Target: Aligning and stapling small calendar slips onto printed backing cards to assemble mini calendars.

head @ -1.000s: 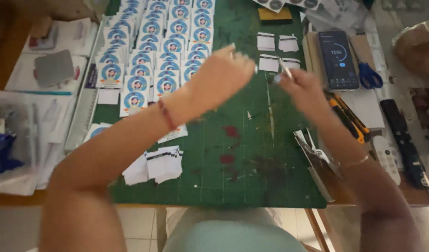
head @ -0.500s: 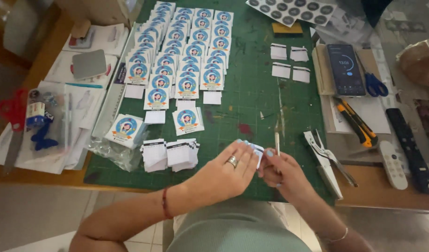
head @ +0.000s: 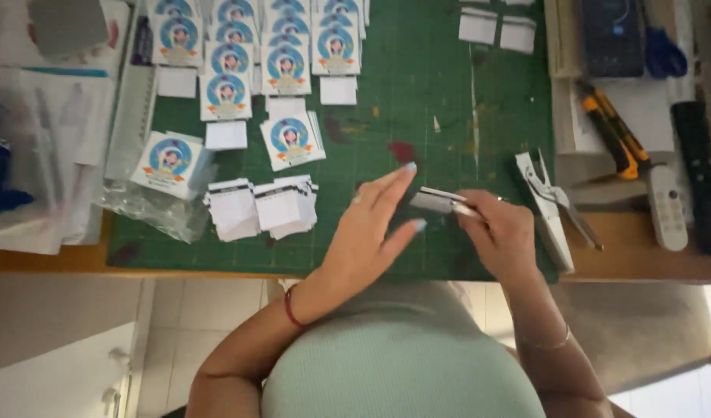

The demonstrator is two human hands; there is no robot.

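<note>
Both hands are working over the green mat point(head: 448, 116). The right hand point(head: 501, 236) is pinching a small card stack point(head: 436, 201) and a thin stick by its fingertips; the left hand point(head: 371, 232) is lying flat with fingers spread wide, its fingertips touching the stack's near end. White card piles point(head: 262, 207) are sitting just left of the left hand, a hole punch point(head: 547, 209) just right of the right hand, printed stickers point(head: 292, 141) beyond the left hand.

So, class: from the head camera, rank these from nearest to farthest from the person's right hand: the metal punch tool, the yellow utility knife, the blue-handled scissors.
From the right hand:
1. Metal punch tool, just right of it, at the mat's edge.
2. Yellow utility knife, farther up and right.
3. Blue-handled scissors, top right corner.
</note>
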